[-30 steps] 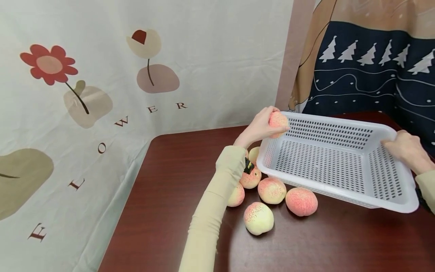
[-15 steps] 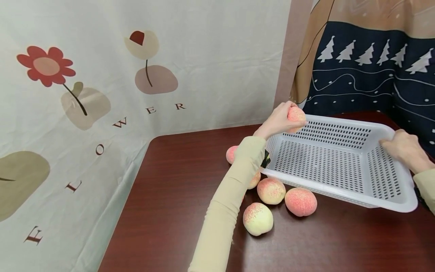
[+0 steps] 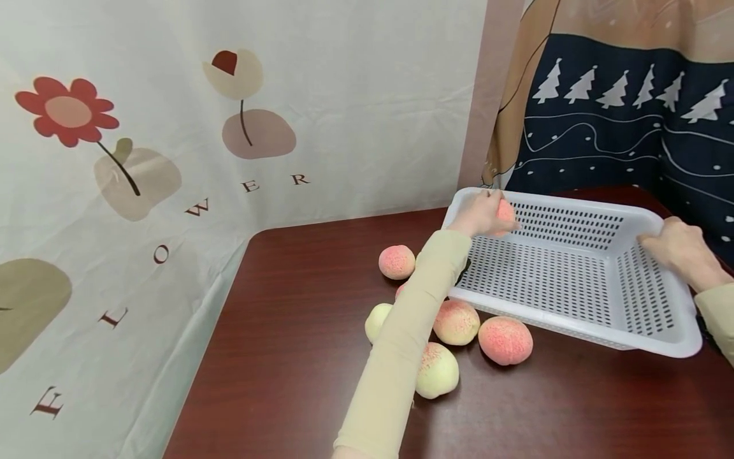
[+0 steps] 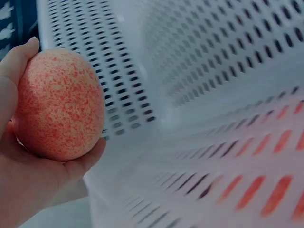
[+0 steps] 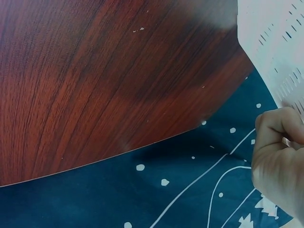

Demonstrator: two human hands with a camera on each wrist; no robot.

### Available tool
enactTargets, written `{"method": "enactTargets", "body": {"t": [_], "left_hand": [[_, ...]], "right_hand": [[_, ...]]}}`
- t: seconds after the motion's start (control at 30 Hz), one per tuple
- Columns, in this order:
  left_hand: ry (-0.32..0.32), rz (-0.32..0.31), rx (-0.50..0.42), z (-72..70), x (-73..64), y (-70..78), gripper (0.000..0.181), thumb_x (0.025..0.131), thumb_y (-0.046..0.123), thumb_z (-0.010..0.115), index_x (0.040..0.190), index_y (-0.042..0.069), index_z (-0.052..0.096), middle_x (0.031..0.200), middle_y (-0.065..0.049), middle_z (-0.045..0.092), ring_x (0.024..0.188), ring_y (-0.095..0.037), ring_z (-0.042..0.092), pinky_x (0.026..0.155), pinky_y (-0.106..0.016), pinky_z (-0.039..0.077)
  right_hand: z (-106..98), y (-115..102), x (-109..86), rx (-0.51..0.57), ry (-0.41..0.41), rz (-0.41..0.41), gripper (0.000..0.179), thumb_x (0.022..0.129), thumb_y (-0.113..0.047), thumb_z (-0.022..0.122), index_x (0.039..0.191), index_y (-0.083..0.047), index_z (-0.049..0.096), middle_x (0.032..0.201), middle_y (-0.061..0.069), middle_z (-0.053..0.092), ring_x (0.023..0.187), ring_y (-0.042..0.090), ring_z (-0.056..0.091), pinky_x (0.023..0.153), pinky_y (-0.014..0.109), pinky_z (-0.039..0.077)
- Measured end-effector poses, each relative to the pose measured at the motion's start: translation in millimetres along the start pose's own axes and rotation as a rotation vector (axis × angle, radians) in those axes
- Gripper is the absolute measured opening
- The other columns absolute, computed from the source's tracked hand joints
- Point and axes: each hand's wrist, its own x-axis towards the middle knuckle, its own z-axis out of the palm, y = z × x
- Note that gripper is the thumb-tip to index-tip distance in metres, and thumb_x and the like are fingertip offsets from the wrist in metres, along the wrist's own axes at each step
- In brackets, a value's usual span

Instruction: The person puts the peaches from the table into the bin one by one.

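Observation:
My left hand (image 3: 483,213) grips a pink-speckled peach (image 4: 61,104) inside the left end of a white perforated plastic basket (image 3: 539,274). In the left wrist view, fingers and thumb wrap the peach beside the basket's slotted walls. At the basket's right end, my right hand (image 3: 682,252) grips the rim; in the right wrist view its fingers curl at the basket's edge (image 5: 280,52). The basket's visible floor holds no fruit. Outside its near left corner lie several peaches, among them a pink peach (image 3: 505,341) and a pale one (image 3: 438,371); my left sleeve hides part of the group.
The dark red wooden table (image 3: 275,357) carries everything. Behind it hangs a pale curtain (image 3: 367,115) with flower prints, and a navy cloth (image 3: 596,140) with white trees is at the back right. Another pink peach (image 3: 397,262) lies left of the basket.
My left hand has carried the peach rightward across the basket's left rim, then lowered it inside. The right hand and basket have stayed nearly still. The sleeve now covers different peaches.

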Motion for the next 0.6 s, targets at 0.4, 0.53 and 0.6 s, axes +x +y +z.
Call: {"method": "enactTargets", "body": {"t": [0.4, 0.53, 0.6], "left_hand": [[-0.039, -0.093, 0.2, 23.9, -3.4, -1.2, 0.077, 0.079, 0.054, 0.069, 0.144, 0.03, 0.035, 0.144, -0.002, 0.036, 0.126, -0.018, 0.042, 0.096, -0.027, 0.046], [-0.044, -0.093, 0.232, 26.2, -2.8, -2.7, 0.078, 0.08, 0.053, 0.068, 0.146, 0.03, 0.032, 0.148, -0.001, 0.034, 0.13, -0.017, 0.038, 0.099, -0.026, 0.044], [-0.036, -0.087, 0.255, 26.4, -2.3, -3.2, 0.072, 0.083, 0.052, 0.066, 0.144, 0.03, 0.035, 0.146, 0.0, 0.036, 0.13, -0.017, 0.039, 0.099, -0.026, 0.044]], "right_hand": [[0, -2, 0.9, 0.003, 0.002, -0.017, 0.053, 0.094, -0.017, 0.034, 0.12, 0.027, 0.022, 0.079, 0.037, 0.047, 0.046, 0.028, 0.059, 0.045, 0.038, 0.052], [-1, -3, 1.4, 0.005, 0.001, -0.023, 0.052, 0.094, -0.016, 0.034, 0.119, 0.027, 0.022, 0.08, 0.038, 0.046, 0.047, 0.029, 0.059, 0.045, 0.038, 0.052], [-1, -4, 1.3, 0.005, -0.002, -0.019, 0.052, 0.094, -0.017, 0.035, 0.12, 0.027, 0.021, 0.081, 0.038, 0.046, 0.047, 0.029, 0.059, 0.045, 0.038, 0.052]]}}
